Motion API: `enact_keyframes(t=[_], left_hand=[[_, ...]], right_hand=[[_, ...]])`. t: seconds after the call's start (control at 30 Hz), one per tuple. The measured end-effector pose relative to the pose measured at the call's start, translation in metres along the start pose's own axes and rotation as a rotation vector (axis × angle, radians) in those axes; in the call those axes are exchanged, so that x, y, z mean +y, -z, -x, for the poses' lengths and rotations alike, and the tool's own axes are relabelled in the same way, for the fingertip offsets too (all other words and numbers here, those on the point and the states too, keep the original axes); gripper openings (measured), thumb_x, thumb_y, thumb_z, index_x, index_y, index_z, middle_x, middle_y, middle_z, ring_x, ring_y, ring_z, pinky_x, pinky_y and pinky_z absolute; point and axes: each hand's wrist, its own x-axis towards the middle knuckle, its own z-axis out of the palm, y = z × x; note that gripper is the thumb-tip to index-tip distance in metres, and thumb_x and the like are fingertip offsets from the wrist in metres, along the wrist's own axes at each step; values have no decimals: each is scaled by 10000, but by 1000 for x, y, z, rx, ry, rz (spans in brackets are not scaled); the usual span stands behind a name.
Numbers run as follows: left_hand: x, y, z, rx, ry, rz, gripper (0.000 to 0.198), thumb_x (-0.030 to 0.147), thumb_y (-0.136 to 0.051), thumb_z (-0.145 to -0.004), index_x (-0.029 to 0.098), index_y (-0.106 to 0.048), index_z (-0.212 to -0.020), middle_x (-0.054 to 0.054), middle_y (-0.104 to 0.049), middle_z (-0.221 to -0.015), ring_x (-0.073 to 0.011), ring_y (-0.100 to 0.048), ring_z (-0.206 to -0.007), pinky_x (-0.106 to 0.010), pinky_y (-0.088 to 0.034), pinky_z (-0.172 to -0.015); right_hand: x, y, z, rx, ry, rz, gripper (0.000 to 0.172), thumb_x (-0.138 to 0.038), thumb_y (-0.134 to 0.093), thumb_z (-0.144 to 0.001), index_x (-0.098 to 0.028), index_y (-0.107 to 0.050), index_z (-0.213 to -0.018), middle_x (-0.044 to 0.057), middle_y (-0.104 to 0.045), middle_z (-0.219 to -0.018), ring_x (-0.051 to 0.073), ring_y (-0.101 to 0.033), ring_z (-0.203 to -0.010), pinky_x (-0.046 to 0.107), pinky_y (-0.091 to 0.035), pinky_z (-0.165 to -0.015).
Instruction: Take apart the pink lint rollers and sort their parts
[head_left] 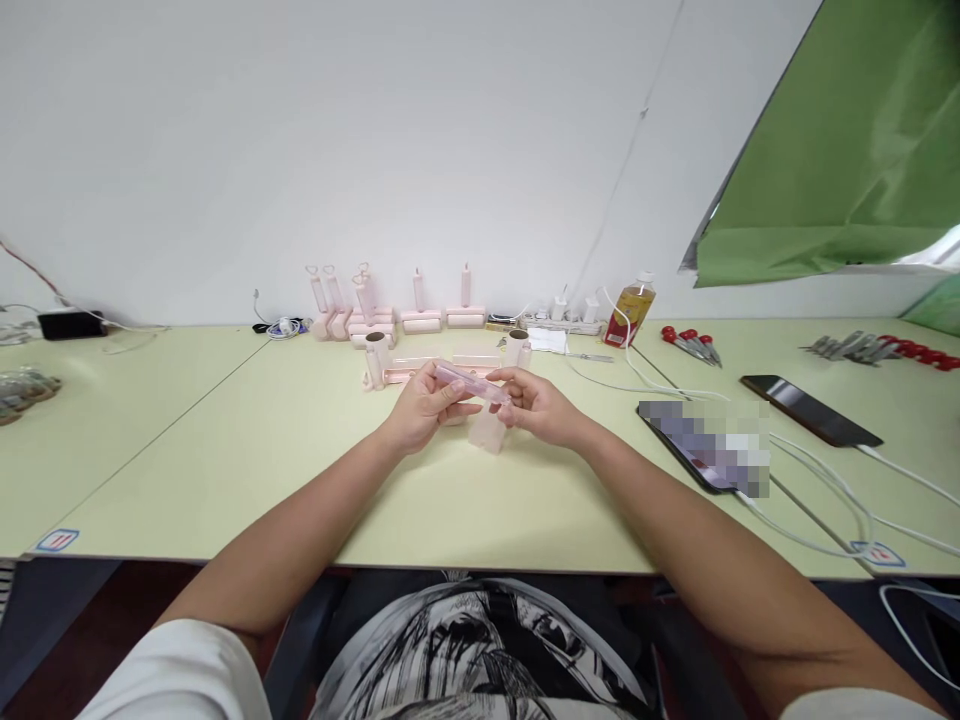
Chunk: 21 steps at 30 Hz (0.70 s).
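Observation:
My left hand (424,405) and my right hand (541,407) meet over the middle of the pale green table (225,450). Between them they hold a pink translucent bar-shaped piece (471,381), one end pinched in each hand's fingers. A clear plastic part (487,432) hangs just under it, by my right fingers. Right behind my hands lie more pink pieces (442,366) and two small paper-roll cylinders (375,358).
Several assembled pink rollers (420,305) stand along the wall. To the right are a power strip (562,318), an orange bottle (630,312), red-handled tools (690,343), two phones (810,410) and white cables (825,500). A black box (71,323) sits far left.

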Motion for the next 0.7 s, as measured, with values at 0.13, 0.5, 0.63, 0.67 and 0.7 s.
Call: enact_keyframes(t=[0.13,0.5,0.63,0.67,0.7], left_hand=[[-12,3,-2,17,-27,-357,490,522,-747,-726,199,-501,-1000,-31,-639,-942,-163,-658,-787,-303,-530,-670],[-26,18,-10,168,170,-1593,671,677,-447,-825,216,-458,-1313,-163,-505,-1256,-335,-574,-1103,-381,-471,-767],[-28,12,-12,172,244,-1622,669,647,-460,-809,216,-435,-1320,-154,-557,-1200,-329,-617,-1007,-386,-474,-727],[-28,11,-13,172,263,-1627,632,600,-468,-815,216,-437,-1317,-149,-577,-1172,-326,-626,-979,-386,-473,-715],[-27,12,-13,175,277,-1628,594,544,-477,-819,216,-441,-1312,-145,-594,-1150,-324,-632,-960,-383,-469,-704]], right_hand=[[-4,1,-3,226,43,-39,420,-480,-750,-695,-181,-620,-961,-17,-557,-706,106,-496,-558,252,-434,-525],[2,62,-1,529,-158,665,219,-390,-667,-720,-194,-570,-702,-51,-456,-571,110,-400,-551,255,-291,-535],[7,52,-4,453,-195,740,228,-419,-643,-743,-197,-588,-737,-31,-528,-617,125,-448,-586,256,-300,-548],[9,51,-5,438,-204,751,227,-421,-642,-747,-199,-593,-749,-28,-543,-628,129,-461,-595,256,-303,-551],[11,50,-6,425,-213,763,225,-421,-640,-750,-200,-597,-761,-25,-558,-641,132,-475,-605,256,-307,-555]])
